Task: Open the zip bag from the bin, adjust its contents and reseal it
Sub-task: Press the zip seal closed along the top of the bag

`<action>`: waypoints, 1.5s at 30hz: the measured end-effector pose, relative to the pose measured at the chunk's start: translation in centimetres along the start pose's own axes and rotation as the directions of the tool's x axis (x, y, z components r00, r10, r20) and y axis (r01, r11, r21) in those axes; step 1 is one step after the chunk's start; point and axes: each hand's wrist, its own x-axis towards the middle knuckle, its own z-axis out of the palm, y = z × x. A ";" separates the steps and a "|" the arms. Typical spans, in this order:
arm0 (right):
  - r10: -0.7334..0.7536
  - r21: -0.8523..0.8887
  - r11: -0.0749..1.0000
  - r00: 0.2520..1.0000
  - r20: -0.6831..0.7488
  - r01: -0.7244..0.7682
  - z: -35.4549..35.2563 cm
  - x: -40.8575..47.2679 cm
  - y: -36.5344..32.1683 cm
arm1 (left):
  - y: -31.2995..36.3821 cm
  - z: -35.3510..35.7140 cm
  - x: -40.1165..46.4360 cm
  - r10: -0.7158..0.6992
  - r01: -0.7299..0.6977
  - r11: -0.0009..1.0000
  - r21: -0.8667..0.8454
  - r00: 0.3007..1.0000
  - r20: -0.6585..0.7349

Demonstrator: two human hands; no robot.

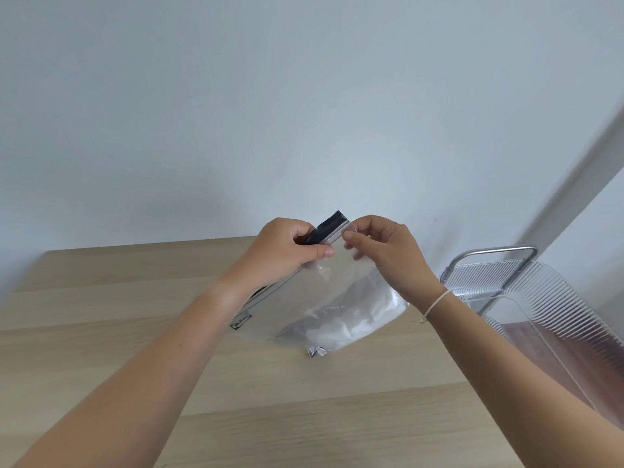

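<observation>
A clear zip bag [332, 292] with a black zip strip along its top stands tilted on the wooden table [101, 332]. White contents [364, 319] lie bunched in its lower right part. My left hand [287, 248] pinches the black zip edge near its upper end. My right hand [381, 251] pinches the clear panel at the same corner, right beside the left thumb. A small silver foil piece [315, 351] shows under the bag's bottom edge.
A clear ribbed plastic bin [540, 298] with a grey metal handle [499, 251] stands at the table's right edge. A pale wall rises behind the table. Bare wood stretches to the left and front of the bag.
</observation>
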 end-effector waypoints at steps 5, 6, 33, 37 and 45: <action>0.008 -0.005 1.000 1.000 0.008 -0.008 0.0 0.0 0.1 | 0.3 -0.1 -0.2 0.008 -0.008 1.000 -0.004 1.000 0.011; 0.010 -0.011 1.000 1.000 0.006 -0.010 0.0 0.0 0.2 | 0.3 -0.1 -0.2 0.009 -0.008 1.000 -0.005 1.000 0.013; -0.008 -0.114 0.993 0.997 -0.080 -0.001 0.0 0.0 -0.3 | -0.2 0.5 -0.2 -0.026 0.028 0.999 -0.043 0.999 0.037; -0.004 -0.104 0.995 0.996 -0.091 -0.005 -0.1 0.0 -0.5 | -0.1 0.5 -0.3 -0.014 0.016 0.998 -0.054 0.999 0.034; 0.008 -0.058 0.998 0.998 -0.068 -0.012 -0.1 -0.2 -0.6 | -0.6 0.6 -0.4 -0.060 0.066 0.989 -0.130 0.997 0.051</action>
